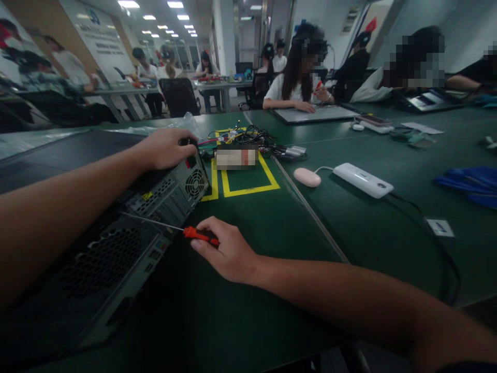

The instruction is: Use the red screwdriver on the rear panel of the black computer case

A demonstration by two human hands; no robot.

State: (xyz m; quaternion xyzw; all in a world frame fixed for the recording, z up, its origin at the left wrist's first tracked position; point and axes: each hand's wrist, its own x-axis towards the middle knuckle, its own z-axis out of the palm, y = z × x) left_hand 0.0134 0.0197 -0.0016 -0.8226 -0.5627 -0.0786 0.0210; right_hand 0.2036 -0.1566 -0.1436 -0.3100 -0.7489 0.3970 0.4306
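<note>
A black desktop computer case lies tilted on the table at the left, its metal rear panel with vents and a fan grille facing right. My left hand grips the far upper corner of that case, the fingers curled over the edge. In my right hand is a screwdriver with a red and black handle, held between thumb and fingers. Its long thin shaft points left across the rear panel. The tip reaches the case near a yellow warning sticker; whether it sits in a screw I cannot tell.
Beyond the case lies a bundle of cables beside yellow tape markings on the green table. A white power bank with a cord and a pink oval device lie right. Blue cloth lies farther right. People sit opposite.
</note>
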